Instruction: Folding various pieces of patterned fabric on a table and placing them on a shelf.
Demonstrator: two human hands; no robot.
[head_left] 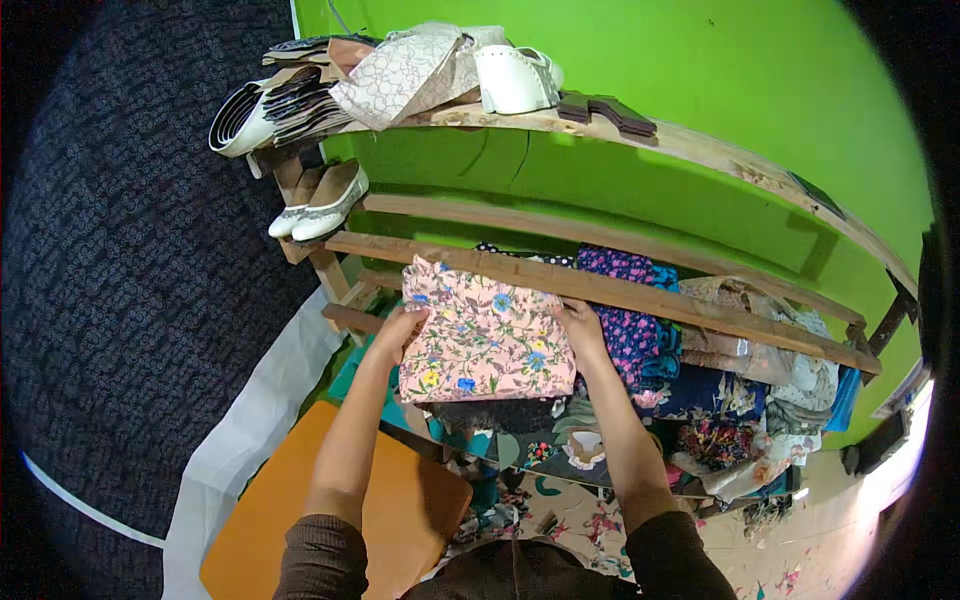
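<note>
Both hands, left hand and right hand, are grasping a folded floral cloth (pink) against the wooden shelf.

Both hands grip folded pink floral cloth.

You have no packages, labels, signs or screens before you here; only cloth, shoes and bare wooden shelving show.

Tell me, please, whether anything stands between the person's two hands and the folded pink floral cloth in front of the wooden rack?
Nothing visible does. The left hand and the right hand already grip the folded pink floral cloth by its two side edges, in front of the wooden rack's slat.
</note>
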